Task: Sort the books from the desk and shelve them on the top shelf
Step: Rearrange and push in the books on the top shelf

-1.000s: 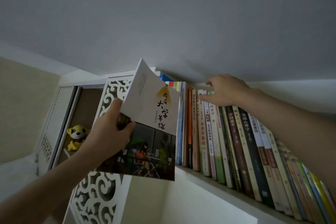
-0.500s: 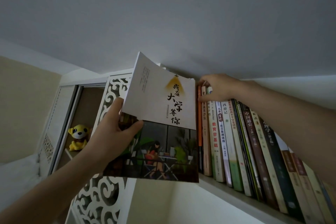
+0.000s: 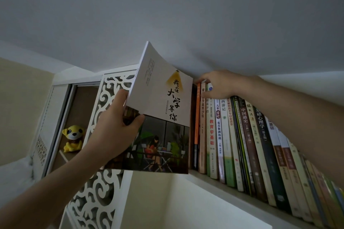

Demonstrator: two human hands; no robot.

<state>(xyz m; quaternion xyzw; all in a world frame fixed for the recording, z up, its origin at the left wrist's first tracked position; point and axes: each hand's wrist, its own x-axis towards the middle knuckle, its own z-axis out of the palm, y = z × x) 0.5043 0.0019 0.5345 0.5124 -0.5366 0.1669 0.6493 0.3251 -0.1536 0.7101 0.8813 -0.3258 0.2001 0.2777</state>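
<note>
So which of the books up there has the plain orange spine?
The thin orange book, near the left end of the shelved row, just right of the book held in the left hand; its neighbours are tan, white and green.

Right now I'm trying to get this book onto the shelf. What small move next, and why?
Probably slide the book rightward into the row's left end. Your left hand holds it upright just left of the orange spine, while your right hand steadies the shelved books' tops.

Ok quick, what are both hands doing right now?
Left hand: grips the big book, thumb on its cover.
Right hand: rests on the tops of the shelved books, fingers over them; a real grip cannot be told.
</note>
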